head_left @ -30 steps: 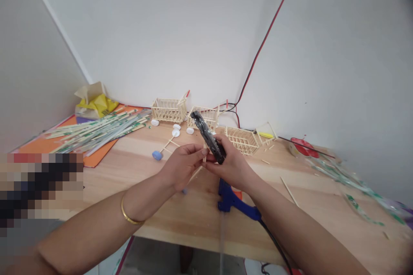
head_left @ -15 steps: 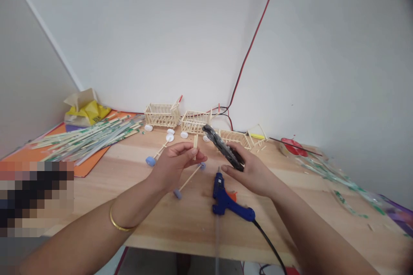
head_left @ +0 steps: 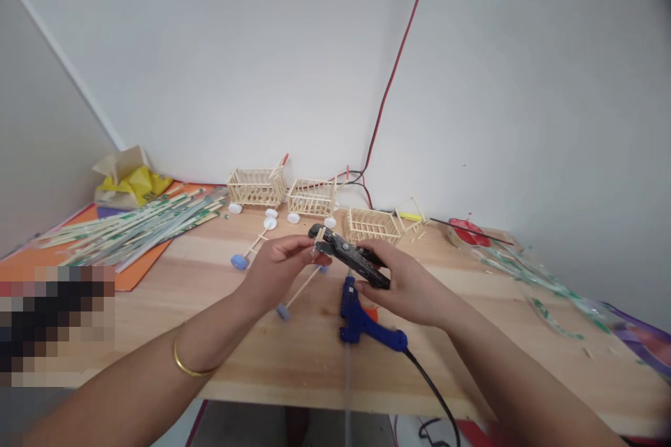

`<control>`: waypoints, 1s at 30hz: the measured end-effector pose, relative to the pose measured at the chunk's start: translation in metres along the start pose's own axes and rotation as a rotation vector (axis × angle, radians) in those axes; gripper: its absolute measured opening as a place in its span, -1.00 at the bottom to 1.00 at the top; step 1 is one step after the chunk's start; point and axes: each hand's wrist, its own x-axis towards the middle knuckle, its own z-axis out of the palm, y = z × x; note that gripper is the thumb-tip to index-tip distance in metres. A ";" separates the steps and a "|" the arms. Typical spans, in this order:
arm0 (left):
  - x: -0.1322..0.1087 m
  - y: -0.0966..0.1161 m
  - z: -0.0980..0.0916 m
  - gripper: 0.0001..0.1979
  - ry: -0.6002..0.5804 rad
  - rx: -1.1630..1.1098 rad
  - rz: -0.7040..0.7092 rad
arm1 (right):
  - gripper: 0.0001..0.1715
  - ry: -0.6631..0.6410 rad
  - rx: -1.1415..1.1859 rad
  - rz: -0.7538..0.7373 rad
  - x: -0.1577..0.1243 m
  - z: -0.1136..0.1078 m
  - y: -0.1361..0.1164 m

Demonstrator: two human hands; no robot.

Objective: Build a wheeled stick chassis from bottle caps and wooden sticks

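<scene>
My left hand [head_left: 280, 267] pinches a short wooden stick [head_left: 317, 237] upright between thumb and fingers above the wooden table [head_left: 220, 356]. My right hand [head_left: 412, 285] grips black pliers [head_left: 349, 257], their jaws pointing left and closed around the stick's top. Below the hands lie a stick axle with blue wheels [head_left: 300, 288] and a blue glue gun [head_left: 361, 318] with a black cord.
Three small stick carts [head_left: 256, 186] [head_left: 313, 197] [head_left: 373, 225] stand along the wall. A pile of wrapped sticks [head_left: 136, 225] lies on orange paper [head_left: 133, 278] at the left, a yellow packet [head_left: 131, 180] behind it. Another blue-wheeled axle [head_left: 250, 250], a red tape roll [head_left: 468, 232] and torn wrappers [head_left: 545, 293] lie about.
The right hand swung the pliers down from upright to nearly level and brought their jaws onto the stick in my left hand. The view drifted right.
</scene>
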 end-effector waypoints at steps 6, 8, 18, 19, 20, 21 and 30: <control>0.000 0.005 -0.002 -0.82 0.003 0.220 0.106 | -0.54 0.031 -0.028 0.006 0.001 0.004 -0.007; 0.000 0.005 -0.002 -0.80 0.006 0.266 0.114 | -0.54 0.041 -0.045 0.016 0.001 0.005 -0.009; 0.001 0.005 0.000 -0.80 0.013 0.226 0.063 | -0.73 0.009 -0.088 0.069 0.000 0.006 -0.010; 0.002 0.005 0.000 -0.80 0.013 0.235 0.060 | -0.76 0.006 -0.104 0.077 0.000 0.006 -0.009; 0.002 0.005 -0.001 -0.80 0.011 0.247 0.060 | -0.77 0.003 -0.119 0.083 0.000 0.006 -0.009; 0.002 0.004 -0.001 -0.80 0.008 0.259 0.061 | -0.78 -0.001 -0.132 0.085 0.000 0.007 -0.008; 0.004 -0.006 -0.004 -0.80 -0.047 0.158 -0.024 | -0.77 -0.056 -0.231 0.041 0.004 0.008 -0.002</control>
